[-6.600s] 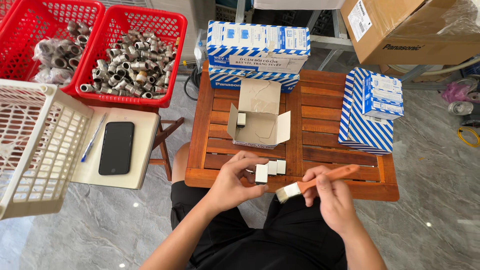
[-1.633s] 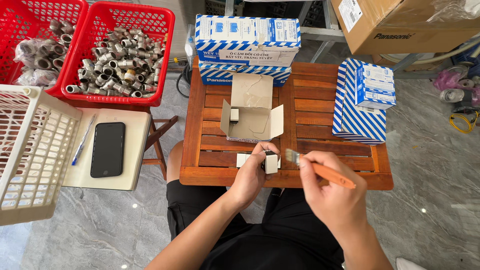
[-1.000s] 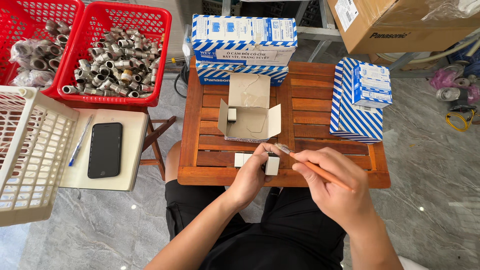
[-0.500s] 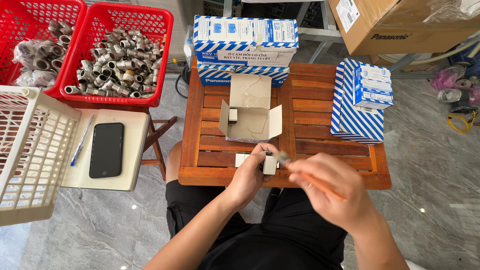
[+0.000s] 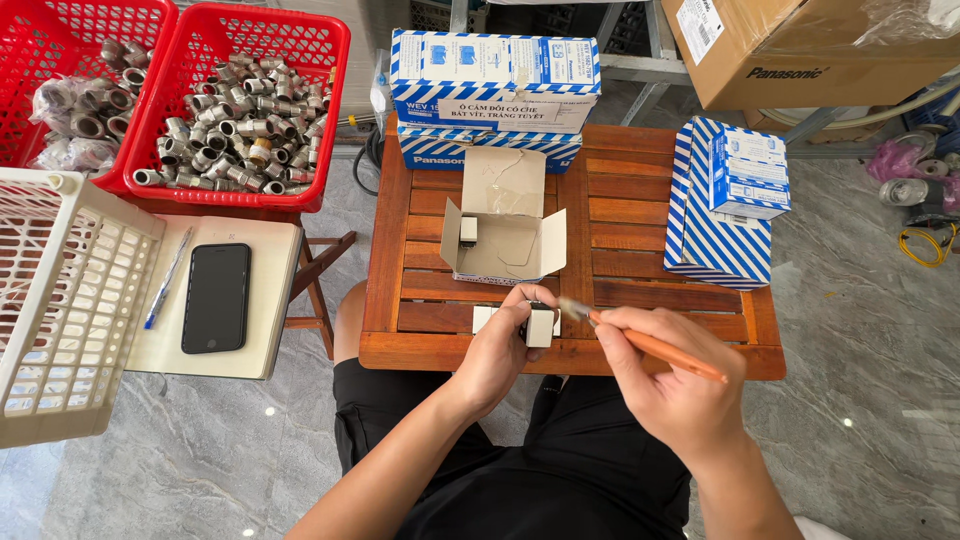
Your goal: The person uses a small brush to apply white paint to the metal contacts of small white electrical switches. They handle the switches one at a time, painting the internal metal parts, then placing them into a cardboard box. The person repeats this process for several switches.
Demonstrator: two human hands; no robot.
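Note:
My left hand (image 5: pixel 500 345) pinches a small white switch module (image 5: pixel 540 325) just above the front edge of the wooden slatted table (image 5: pixel 650 225). My right hand (image 5: pixel 670 385) grips an orange-handled brush (image 5: pixel 650 345), whose bristle tip sits right beside the module. Another white module (image 5: pixel 484 318) lies flat on the table next to my left hand. Behind them stands an open cardboard box (image 5: pixel 505 235) with one module (image 5: pixel 468 230) in its left side.
Blue-and-white striped boxes are stacked at the table's back (image 5: pixel 495 85) and right side (image 5: pixel 725 200). To the left, two red baskets (image 5: pixel 240 110) hold metal fittings. A white basket (image 5: pixel 60 300), a black phone (image 5: pixel 216 297) and a blue pen (image 5: pixel 165 292) rest on a side stand.
The left hand picked up a module from the table and holds it steady. The right hand's brush has been moving back and forth at the module's side.

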